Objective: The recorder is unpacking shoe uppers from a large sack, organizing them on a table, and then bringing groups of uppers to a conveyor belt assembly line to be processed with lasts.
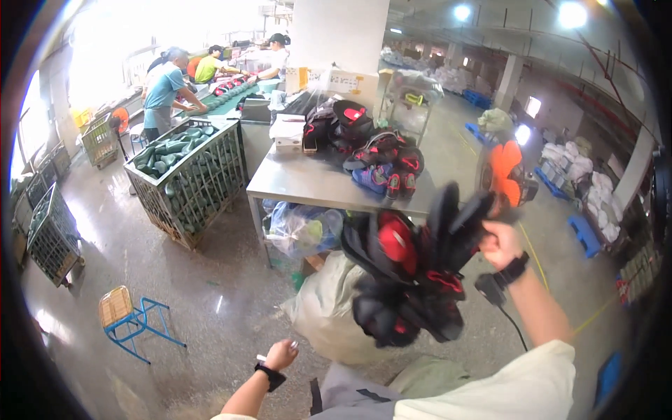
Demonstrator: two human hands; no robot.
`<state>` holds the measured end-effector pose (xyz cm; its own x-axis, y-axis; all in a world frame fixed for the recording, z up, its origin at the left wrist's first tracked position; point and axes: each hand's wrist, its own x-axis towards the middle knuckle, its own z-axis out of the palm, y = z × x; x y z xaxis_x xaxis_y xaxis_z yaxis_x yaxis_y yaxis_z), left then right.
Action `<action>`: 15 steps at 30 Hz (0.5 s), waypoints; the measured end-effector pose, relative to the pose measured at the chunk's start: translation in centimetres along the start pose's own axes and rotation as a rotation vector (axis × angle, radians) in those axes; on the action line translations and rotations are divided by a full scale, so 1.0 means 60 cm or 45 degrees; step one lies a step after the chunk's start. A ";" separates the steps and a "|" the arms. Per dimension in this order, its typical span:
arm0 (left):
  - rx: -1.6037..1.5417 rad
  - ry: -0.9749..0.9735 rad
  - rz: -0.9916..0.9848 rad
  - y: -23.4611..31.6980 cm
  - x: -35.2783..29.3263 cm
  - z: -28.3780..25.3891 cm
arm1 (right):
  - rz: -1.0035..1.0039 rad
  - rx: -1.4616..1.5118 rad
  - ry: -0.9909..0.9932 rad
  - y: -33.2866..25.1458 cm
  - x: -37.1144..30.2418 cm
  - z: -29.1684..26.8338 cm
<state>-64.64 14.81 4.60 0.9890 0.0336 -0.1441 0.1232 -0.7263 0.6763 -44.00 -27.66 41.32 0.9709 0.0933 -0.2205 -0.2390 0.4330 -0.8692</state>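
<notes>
My right hand is raised at the right, its fingers closed on a bundle of black and red shoe uppers. The bundle hangs above a large pale sack, smeared by motion. Low in the middle, my left hand is closed, with a small whitish bit showing at its fingers; what it holds I cannot make out. More black and red shoe uppers are heaped on the metal table ahead, beside a few blue-purple ones.
A slatted cart full of green shoe lasts stands left of the table. A blue-legged stool is at the near left. An orange-bladed fan stands at the right. Several people work along a green bench at the far left.
</notes>
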 end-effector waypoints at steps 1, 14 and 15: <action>0.015 0.023 0.022 0.022 0.051 -0.029 | -0.160 -0.339 -0.096 0.005 0.044 0.040; -0.099 0.370 -0.084 -0.022 0.368 -0.389 | -0.039 0.192 -0.500 -0.005 0.499 0.592; -0.202 0.452 -0.059 -0.028 0.391 -0.414 | -0.071 0.177 -0.434 -0.004 0.524 0.638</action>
<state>-39.58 33.88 18.06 0.9454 0.3196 0.0632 0.1520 -0.6043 0.7821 -12.84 9.48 51.50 0.9369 0.3494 0.0059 -0.2043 0.5612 -0.8021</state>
